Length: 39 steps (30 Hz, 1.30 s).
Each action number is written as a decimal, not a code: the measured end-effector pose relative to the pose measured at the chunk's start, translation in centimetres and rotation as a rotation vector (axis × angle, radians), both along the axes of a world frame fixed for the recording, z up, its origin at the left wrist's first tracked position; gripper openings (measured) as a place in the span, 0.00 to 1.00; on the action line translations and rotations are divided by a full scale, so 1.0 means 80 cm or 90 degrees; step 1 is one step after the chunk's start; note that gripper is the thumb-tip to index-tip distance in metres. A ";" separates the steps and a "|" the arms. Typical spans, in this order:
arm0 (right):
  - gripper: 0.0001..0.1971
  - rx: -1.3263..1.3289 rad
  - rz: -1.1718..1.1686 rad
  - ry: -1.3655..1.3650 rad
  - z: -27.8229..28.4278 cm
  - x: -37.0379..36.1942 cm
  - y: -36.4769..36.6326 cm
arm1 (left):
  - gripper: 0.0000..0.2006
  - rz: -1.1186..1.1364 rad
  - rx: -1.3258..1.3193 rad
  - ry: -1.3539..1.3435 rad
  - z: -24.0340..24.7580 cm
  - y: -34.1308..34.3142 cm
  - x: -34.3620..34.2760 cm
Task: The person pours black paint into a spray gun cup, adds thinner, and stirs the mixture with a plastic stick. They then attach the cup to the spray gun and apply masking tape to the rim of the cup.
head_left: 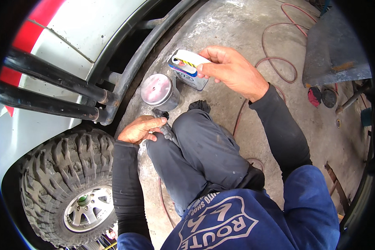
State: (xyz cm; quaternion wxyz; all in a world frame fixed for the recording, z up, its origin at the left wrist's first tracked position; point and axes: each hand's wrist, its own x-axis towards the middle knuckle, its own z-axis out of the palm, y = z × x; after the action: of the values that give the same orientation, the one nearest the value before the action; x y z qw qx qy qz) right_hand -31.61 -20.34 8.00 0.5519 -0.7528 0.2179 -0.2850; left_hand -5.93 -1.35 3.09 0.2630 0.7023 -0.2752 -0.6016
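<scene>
My right hand (pixel 231 68) grips a rectangular metal can (pixel 190 80) by its top, thumb and fingers pinched at the near corner. The can has a white top with a yellow-and-black stripe, a round spout and blue edging. Just left of it stands a round tin (pixel 156 88) whose top is stained pink and white. My left hand (pixel 139 130) is by my left knee, its thumb extended and fingers curled. Beside its fingertips lies a grey, crumpled-looking thing (pixel 167 132); what the fingers hold is partly hidden.
A white and red vehicle body (pixel 77 39) with black tubular bars (pixel 62 77) and a large knobbly tire (pixel 66 166) is close on my left. A reddish hose (pixel 268 58) loops over the concrete floor. A grey metal panel (pixel 337 48) stands at the far right.
</scene>
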 end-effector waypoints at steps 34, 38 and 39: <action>0.34 0.308 0.233 -0.130 0.037 -0.086 0.045 | 0.19 -0.140 -0.802 -0.668 0.118 -0.087 -0.167; 0.32 0.184 0.188 -0.197 0.019 -0.085 0.054 | 0.16 -0.035 -0.760 -0.528 0.114 -0.093 -0.170; 0.30 0.161 0.181 -0.184 0.016 -0.088 0.055 | 0.16 -0.009 -0.751 -0.498 0.113 -0.095 -0.169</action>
State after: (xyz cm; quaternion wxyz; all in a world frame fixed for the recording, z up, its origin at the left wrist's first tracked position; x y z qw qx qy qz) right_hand -38.66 -15.98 9.26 0.7020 -0.6519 0.0624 -0.2799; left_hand -19.48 -8.94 12.15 0.4773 0.6055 -0.6342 -0.0578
